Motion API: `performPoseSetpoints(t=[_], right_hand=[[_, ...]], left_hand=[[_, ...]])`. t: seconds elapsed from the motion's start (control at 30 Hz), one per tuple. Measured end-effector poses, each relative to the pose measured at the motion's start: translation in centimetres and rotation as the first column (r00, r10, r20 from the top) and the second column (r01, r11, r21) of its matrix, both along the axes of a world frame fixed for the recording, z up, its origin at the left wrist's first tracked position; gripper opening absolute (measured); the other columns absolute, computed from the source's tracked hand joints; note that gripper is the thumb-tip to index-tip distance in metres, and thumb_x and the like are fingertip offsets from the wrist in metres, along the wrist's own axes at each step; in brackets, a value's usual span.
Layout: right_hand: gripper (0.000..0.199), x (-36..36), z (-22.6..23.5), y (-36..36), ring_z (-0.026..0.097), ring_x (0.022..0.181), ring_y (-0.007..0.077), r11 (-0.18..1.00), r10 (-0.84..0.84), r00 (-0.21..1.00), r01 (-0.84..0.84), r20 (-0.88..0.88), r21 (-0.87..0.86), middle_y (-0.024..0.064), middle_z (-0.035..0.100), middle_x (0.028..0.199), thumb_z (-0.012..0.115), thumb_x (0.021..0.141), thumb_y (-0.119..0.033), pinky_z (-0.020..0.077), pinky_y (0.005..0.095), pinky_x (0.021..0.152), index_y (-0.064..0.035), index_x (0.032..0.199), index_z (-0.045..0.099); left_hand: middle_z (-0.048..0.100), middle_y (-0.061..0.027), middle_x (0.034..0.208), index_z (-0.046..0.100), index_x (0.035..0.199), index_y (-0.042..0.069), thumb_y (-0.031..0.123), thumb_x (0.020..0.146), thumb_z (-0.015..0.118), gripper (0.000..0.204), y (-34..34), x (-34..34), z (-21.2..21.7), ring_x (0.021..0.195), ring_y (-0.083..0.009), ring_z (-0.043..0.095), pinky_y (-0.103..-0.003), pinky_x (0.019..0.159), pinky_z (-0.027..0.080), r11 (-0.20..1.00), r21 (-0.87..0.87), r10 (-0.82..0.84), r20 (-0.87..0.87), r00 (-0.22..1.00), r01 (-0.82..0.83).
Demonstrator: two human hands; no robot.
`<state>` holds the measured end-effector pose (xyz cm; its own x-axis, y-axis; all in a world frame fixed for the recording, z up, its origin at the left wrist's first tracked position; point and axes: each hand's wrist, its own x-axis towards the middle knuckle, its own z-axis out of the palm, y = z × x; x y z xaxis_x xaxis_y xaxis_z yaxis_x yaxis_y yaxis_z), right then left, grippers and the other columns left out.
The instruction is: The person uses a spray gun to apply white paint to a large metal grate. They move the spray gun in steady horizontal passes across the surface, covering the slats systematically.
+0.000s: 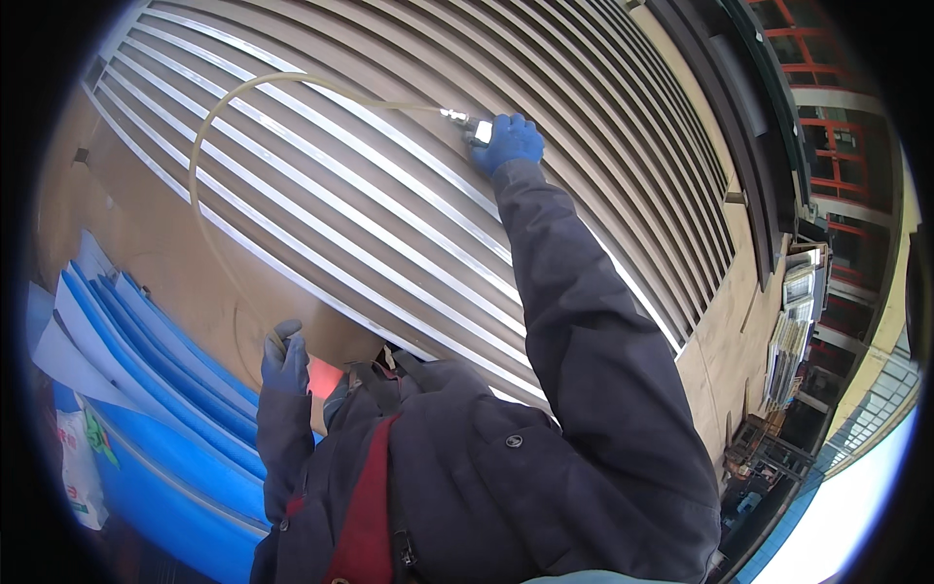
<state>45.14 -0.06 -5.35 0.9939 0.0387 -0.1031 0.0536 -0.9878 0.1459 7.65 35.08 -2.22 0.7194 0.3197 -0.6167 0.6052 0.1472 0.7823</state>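
Note:
My right hand [513,141], in a blue glove, reaches far forward over a row of long slats. It is closed around a small hose-fed hand tool [480,131] with a pale patch and a silver fitting; the glove hides most of its body. From the fitting a thin yellowish hose [201,146] loops left, then comes back down toward me. My left hand [285,358], gloved in grey-blue, is held low near my body with curled fingers, and the hose runs into its grip. Under the tool, the long parallel slats [341,161] look shiny white on the left and brown toward the right.
Blue curved sheets [165,341] are stacked at the left, beside a white bag [80,467]. Brown floor [146,214] lies between them and the slats. Dark long beams [744,127] stand beyond at the right, with piled panels [793,326] and a metal cart-like frame [764,448] nearby.

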Motion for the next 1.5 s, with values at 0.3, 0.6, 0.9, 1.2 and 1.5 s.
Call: performPoseSetpoints(t=[0.3, 0.6, 0.9, 1.2, 1.5], right_hand=[[0.063, -8.6, -1.2, -8.6, 0.066, 0.111, 0.0345, 0.984, -0.132, 0.987, 0.119, 0.09, 0.129, 0.0152, 0.068, 0.118, 0.078, 0.08, -0.064, 0.0533, 0.0486, 0.096, -0.0101, 0.111, 0.071], [0.054, -12.6, -1.9, -13.3, 0.067, 0.097, 0.0393, 0.988, -0.123, 0.953, 0.092, 0.276, 0.123, 0.0177, 0.068, 0.104, 0.083, 0.076, -0.056, 0.056, 0.0517, 0.084, -0.0099, 0.101, 0.071], [0.066, -2.0, -0.8, -0.3, 0.065, 0.113, 0.0325, 0.999, -0.035, 0.999, 0.034, 0.037, 0.025, 0.0139, 0.065, 0.12, 0.077, 0.083, -0.066, 0.0523, 0.0512, 0.093, -0.0104, 0.117, 0.069], [0.064, -1.1, -1.6, 1.1, 0.066, 0.109, 0.0319, 0.996, 0.017, 0.997, -0.023, 0.07, 0.085, 0.0125, 0.066, 0.118, 0.077, 0.082, -0.065, 0.053, 0.0496, 0.09, -0.0126, 0.117, 0.07], [0.05, -13.9, -1.7, -14.7, 0.067, 0.099, 0.0399, 0.988, -0.147, 0.951, 0.128, 0.273, 0.087, 0.0171, 0.068, 0.105, 0.082, 0.077, -0.055, 0.0561, 0.052, 0.086, -0.012, 0.1, 0.071]], left_hand=[[0.048, 0.0048, 0.069, 0.061, 0.127, 0.004, 0.025, 0.106, 0.063, 0.029, -0.2, 0.5, -0.9, 0.053, -0.0025, 0.039, -0.022, 0.045, 0.028, 0.998, -0.045, -0.047, 0.031, 0.998, 0.048], [0.055, 0.0041, 0.085, 0.063, 0.128, 0.003, 0.017, 0.106, 0.063, 0.026, -2.1, -0.6, -2.6, 0.072, -0.0042, 0.048, -0.023, 0.066, 0.042, 0.993, -0.027, -0.112, 0.071, 0.991, 0.114], [0.053, 0.0041, 0.079, 0.059, 0.133, 0.001, 0.015, 0.106, 0.061, 0.031, 0.2, -0.4, 0.1, 0.066, -0.0028, 0.045, -0.021, 0.059, 0.037, 0.998, -0.044, 0.042, 0.019, 0.999, -0.041], [0.05, 0.0045, 0.073, 0.059, 0.13, 0.002, 0.018, 0.106, 0.061, 0.029, 0.0, 0.8, 0.7, 0.055, -0.0022, 0.04, -0.021, 0.046, 0.03, 0.998, -0.058, 0.037, 0.028, 0.999, -0.035], [0.059, 0.0028, 0.09, 0.064, 0.127, 0.004, 0.017, 0.105, 0.064, 0.026, -2.0, 0.1, -1.5, 0.078, -0.0038, 0.05, -0.022, 0.069, 0.043, 0.99, -0.057, -0.127, 0.041, 0.991, 0.13]])
